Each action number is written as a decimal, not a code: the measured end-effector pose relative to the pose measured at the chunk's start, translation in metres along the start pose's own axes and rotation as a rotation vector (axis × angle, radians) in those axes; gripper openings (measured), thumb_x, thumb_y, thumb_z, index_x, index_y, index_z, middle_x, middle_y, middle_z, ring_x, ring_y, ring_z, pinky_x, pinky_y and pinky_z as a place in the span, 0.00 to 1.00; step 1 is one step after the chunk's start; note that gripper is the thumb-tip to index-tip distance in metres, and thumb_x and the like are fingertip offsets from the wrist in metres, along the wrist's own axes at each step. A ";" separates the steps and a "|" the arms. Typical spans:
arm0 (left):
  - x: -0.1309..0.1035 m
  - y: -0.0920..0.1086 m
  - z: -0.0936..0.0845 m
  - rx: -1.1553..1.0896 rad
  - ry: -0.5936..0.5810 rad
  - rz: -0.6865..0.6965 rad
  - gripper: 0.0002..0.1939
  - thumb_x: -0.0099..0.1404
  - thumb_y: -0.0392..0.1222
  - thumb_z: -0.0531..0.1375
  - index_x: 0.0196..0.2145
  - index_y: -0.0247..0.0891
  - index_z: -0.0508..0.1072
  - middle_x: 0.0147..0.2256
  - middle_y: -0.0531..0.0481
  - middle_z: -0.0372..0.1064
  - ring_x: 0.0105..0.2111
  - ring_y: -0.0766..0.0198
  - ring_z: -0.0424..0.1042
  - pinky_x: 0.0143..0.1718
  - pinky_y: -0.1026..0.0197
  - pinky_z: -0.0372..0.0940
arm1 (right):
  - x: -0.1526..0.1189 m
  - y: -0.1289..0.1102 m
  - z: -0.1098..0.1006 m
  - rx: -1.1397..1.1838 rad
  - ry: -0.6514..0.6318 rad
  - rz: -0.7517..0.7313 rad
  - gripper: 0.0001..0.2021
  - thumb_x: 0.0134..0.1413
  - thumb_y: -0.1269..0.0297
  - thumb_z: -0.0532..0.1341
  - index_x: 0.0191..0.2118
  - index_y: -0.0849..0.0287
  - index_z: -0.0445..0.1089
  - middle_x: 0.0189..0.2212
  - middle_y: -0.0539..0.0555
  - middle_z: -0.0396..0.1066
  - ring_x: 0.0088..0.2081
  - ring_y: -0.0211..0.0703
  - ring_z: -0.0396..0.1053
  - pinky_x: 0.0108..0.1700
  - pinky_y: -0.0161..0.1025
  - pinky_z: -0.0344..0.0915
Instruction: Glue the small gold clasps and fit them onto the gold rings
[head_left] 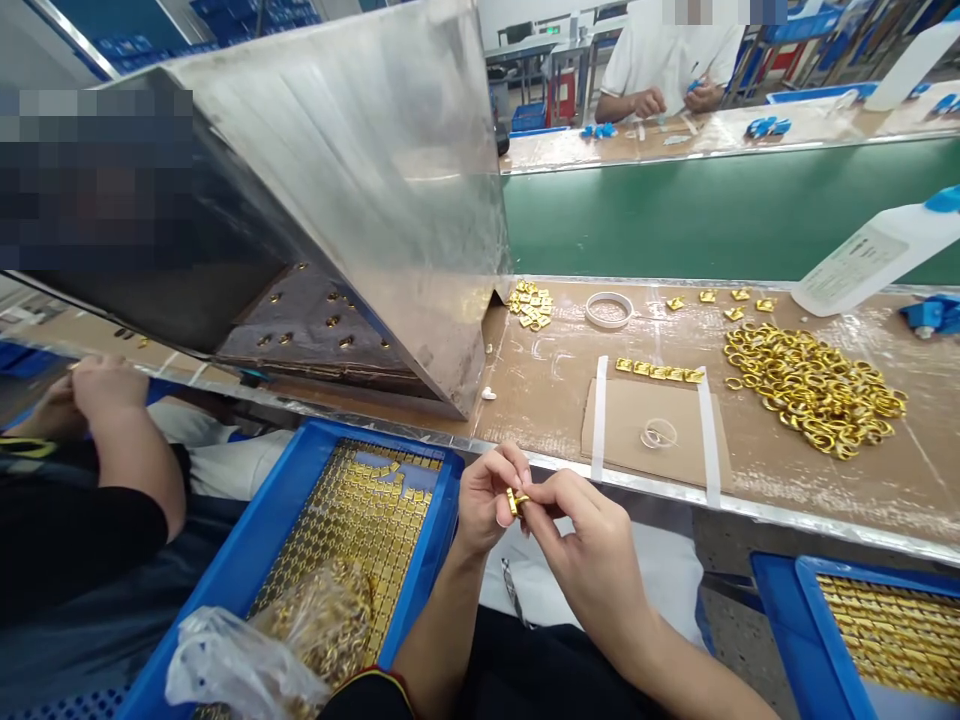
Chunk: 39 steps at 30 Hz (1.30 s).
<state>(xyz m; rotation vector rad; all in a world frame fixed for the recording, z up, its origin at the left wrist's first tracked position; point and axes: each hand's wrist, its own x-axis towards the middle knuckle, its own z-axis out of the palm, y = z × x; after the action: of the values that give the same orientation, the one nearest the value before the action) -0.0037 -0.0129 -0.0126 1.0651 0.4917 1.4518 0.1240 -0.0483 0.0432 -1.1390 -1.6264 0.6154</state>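
A small gold piece (514,501) is pinched between my two hands at the table's front edge. My left hand (486,497) grips its left side with thumb and fingers. My right hand (581,520) has its fingertips closed on the piece's right side. Beyond them, a cardboard sheet (626,440) taped to the table bears a clear ring (659,433) and a row of gold pieces (660,371). To the right lies a large pile of gold rings (817,385). A small heap of gold pieces (530,305) sits beside the metal box.
A large metal box (360,150) stands at the left. Blue trays (448,490) of gold pieces flank me, the left one holding a plastic bag (232,665). A white bottle (870,255) leans at the right. People's hands show at far left and across the green belt (712,215).
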 end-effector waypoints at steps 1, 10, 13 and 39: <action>0.000 0.000 0.000 0.038 0.015 0.024 0.22 0.55 0.61 0.71 0.31 0.39 0.74 0.31 0.53 0.66 0.23 0.73 0.64 0.22 0.71 0.61 | -0.001 -0.001 0.000 -0.032 0.006 -0.012 0.10 0.66 0.73 0.59 0.32 0.58 0.71 0.25 0.49 0.69 0.25 0.36 0.69 0.28 0.32 0.64; -0.006 0.007 0.002 0.165 -0.019 0.128 0.21 0.59 0.62 0.68 0.33 0.41 0.73 0.31 0.53 0.66 0.27 0.69 0.65 0.28 0.67 0.61 | -0.006 -0.009 0.001 -0.132 0.020 -0.102 0.12 0.68 0.74 0.57 0.31 0.58 0.69 0.24 0.49 0.66 0.24 0.37 0.66 0.28 0.34 0.64; -0.007 0.005 0.000 0.132 -0.010 0.095 0.22 0.59 0.63 0.67 0.34 0.41 0.72 0.32 0.53 0.66 0.27 0.69 0.65 0.30 0.66 0.63 | -0.001 -0.005 0.004 -0.060 0.026 -0.073 0.10 0.66 0.76 0.57 0.34 0.57 0.69 0.28 0.50 0.69 0.27 0.37 0.69 0.30 0.33 0.67; 0.002 -0.011 0.004 -0.119 0.291 -0.146 0.27 0.51 0.64 0.72 0.26 0.38 0.69 0.26 0.55 0.65 0.25 0.67 0.65 0.28 0.63 0.64 | 0.011 0.007 0.025 -0.142 0.011 -0.028 0.08 0.70 0.71 0.55 0.38 0.57 0.68 0.32 0.53 0.70 0.32 0.42 0.72 0.33 0.36 0.69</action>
<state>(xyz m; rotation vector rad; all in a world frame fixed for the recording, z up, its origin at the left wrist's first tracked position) 0.0060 -0.0101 -0.0194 0.7119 0.6670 1.4925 0.1033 -0.0320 0.0334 -1.2179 -1.6955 0.4807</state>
